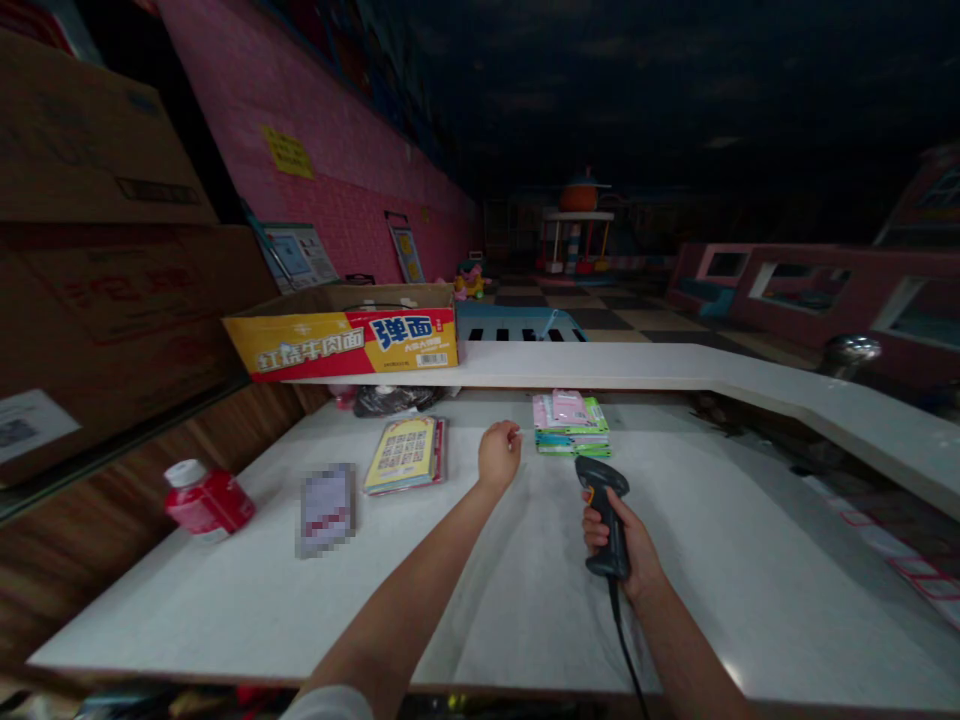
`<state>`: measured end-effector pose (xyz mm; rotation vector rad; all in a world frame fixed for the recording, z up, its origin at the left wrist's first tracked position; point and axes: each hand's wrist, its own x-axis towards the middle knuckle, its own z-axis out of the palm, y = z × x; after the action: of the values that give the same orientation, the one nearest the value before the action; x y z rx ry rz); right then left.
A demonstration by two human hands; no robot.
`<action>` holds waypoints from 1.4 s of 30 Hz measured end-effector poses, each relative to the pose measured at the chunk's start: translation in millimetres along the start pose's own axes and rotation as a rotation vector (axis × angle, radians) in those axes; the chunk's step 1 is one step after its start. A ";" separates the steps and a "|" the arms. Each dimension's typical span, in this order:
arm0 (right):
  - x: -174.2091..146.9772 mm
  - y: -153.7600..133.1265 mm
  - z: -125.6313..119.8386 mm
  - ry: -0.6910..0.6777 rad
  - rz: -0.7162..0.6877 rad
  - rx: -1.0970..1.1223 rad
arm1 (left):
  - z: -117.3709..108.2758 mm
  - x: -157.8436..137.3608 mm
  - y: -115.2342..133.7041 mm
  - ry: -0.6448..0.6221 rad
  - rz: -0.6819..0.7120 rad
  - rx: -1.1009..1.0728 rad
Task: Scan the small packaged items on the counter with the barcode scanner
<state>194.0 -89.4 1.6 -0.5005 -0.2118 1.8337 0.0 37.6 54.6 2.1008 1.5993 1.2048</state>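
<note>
Near the stacked packets above the desk, the right grip wraps the handle of the dark scanner — likely light, stiff plastic, best held there, clear of the cord — while the left grip curls, whether on anything I cannot tell.

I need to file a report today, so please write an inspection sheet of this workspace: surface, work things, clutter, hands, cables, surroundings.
Surface: white counter, raised ledge at its far side.
Work things: black scanner; stack of packets just beyond it.
Clutter: red bottle, yellow-topped pile, yellow-red box on the ledge; one pixelated item.
Hands: right hand grips the scanner; left hand is curled beside the packets, contents unclear.
Cables: black cable from the scanner toward the near edge.
Surroundings: stacked cartons at left, pink wall, checkered floor.
</note>
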 end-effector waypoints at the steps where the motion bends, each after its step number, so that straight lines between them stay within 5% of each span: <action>1: -1.4 -0.3 0.1 -0.003 0.001 -0.017 | -14.1 -7.1 -7.1 0.002 0.006 0.027; 8: -9.3 0.7 2.0 -0.013 -0.019 -0.124 | -115.5 -42.8 -44.2 0.058 -0.121 0.516; 15: -13.5 2.1 2.3 0.017 -0.021 -0.127 | -155.9 -61.8 -72.4 0.135 -0.505 0.747; 20: -13.3 3.7 1.2 0.021 -0.042 -0.173 | -169.8 -66.8 -85.6 0.030 -0.595 0.687; 23: -14.4 5.3 3.9 0.028 -0.041 -0.147 | -183.7 -67.0 -90.0 0.070 -0.619 0.587; 28: -16.7 7.5 8.4 0.029 -0.064 -0.166 | -204.8 -64.3 -91.5 0.034 -0.800 -0.181; 30: -16.3 9.2 10.4 0.049 -0.079 -0.208 | -205.3 -65.2 -88.7 0.022 -0.849 -0.543; 33: -14.8 15.1 18.4 0.142 -0.095 -0.274 | -192.3 -68.9 -82.3 0.095 -0.799 -0.807; 38: -20.2 34.8 49.7 0.277 -0.227 -0.533 | -141.7 -75.4 -76.2 0.209 -0.499 -0.916; 42: -35.6 53.3 74.9 0.211 -0.329 -0.740 | -102.4 -82.1 -81.5 0.272 -0.365 -0.871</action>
<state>123.7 -132.1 55.9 -1.0934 -0.7916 1.3285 -135.2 -33.3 30.7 1.0954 1.1389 1.6775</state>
